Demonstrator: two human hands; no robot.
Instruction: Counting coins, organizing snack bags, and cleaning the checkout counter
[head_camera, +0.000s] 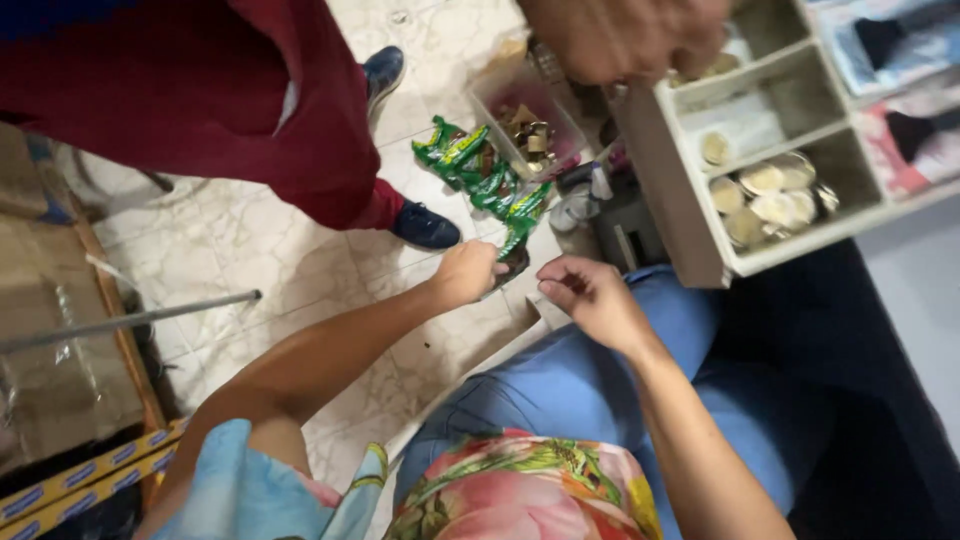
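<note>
Loosely, left hand (465, 272) pinches crinkly green foil sachets (490, 180) over marbled tiles (250, 250).

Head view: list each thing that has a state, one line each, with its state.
Left hand: closed, fingers gripping the bottom end of the strip of green foil sachets.
Right hand: fingers curled, holding nothing visible, apart from the strip.
Strip of green foil sachets: hanging stretched, lower end held.
White compartmented wooden drawer: open, round pale coins lying inside.
Another person's hand: blurred, over the drawer.

Green sachet strip (487, 178) on floor, lower end at left-hand fingers (492, 262).
</note>
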